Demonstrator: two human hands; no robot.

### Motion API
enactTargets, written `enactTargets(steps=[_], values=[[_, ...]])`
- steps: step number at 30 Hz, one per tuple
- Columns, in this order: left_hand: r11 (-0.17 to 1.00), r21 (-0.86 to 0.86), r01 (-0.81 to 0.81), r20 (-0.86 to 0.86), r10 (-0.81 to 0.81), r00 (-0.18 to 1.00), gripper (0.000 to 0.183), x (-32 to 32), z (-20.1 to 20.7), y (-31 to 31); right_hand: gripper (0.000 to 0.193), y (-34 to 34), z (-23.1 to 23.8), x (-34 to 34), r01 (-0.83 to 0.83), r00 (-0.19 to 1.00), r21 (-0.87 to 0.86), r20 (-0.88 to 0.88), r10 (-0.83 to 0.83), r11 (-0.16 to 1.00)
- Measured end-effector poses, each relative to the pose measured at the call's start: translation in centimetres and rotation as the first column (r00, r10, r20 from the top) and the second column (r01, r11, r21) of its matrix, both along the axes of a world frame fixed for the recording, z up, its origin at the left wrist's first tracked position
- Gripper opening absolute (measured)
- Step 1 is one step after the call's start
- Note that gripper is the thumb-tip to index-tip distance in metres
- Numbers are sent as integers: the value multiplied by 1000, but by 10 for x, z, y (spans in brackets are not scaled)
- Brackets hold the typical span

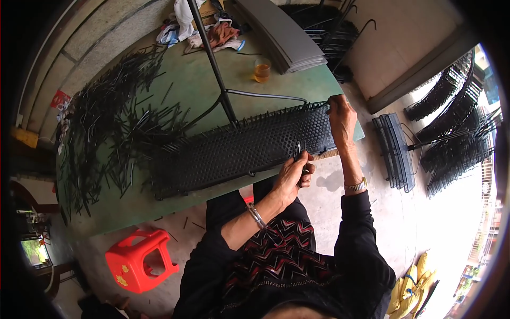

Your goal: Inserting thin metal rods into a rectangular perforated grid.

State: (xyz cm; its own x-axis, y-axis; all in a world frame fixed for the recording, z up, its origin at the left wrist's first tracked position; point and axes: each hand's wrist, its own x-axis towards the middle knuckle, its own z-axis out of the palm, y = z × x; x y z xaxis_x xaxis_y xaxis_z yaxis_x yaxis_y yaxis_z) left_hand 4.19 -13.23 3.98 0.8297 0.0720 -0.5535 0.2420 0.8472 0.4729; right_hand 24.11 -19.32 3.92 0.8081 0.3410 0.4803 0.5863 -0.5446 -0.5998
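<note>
Handwork with a long black mesh panel (pixel 228 154), lying slantwise along the near edge of the green tabletop (pixel 292 89). Holding the panel's right end with the right hand (pixel 342 118), clamping curled fingers over the far corner. Pinching a small dark piece (pixel 300 145) in the left hand (pixel 292 176), pressing thumb and fingers together right by the panel's near edge. Not being able to tell just what kind of piece, with fingers covering most of it. Wearing a silver watch (pixel 356 186) on the right wrist and a silver band (pixel 256 215) on the left one.

Looking past the panel at a dark pole (pixel 211 56), reaching to the panel's far edge and having two bent arms near the bottom. Seeing short black spikes (pixel 276 112) sticking out along that same edge. Having a big messy heap of thin black strips (pixel 111 90) on the tabletop's left part, spilling toward the panel. Having a glass of amber drink (pixel 262 72) beyond the panel, near a stack of long grey sheets (pixel 284 34). Seeing crumpled cloths (pixel 220 34) farther back. Seeing a red stool (pixel 127 260) on the floor to the left, and black racks (pixel 393 151) to the right.
</note>
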Motion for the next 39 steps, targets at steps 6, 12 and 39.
enactTargets(steps=[6,12,39], values=[[1000,18,-11,8,10,1000,31,6,3,6,10,3,13,-2,-65,998,1,-15,65,998],[997,64,-49,50,45,998,31,10,-4,8,24,-4,11,-20,29,999,-205,-26,-35,978],[992,120,-44,25,42,999,30,-8,0,-5,12,-4,10,8,-91,995,-72,24,93,993]])
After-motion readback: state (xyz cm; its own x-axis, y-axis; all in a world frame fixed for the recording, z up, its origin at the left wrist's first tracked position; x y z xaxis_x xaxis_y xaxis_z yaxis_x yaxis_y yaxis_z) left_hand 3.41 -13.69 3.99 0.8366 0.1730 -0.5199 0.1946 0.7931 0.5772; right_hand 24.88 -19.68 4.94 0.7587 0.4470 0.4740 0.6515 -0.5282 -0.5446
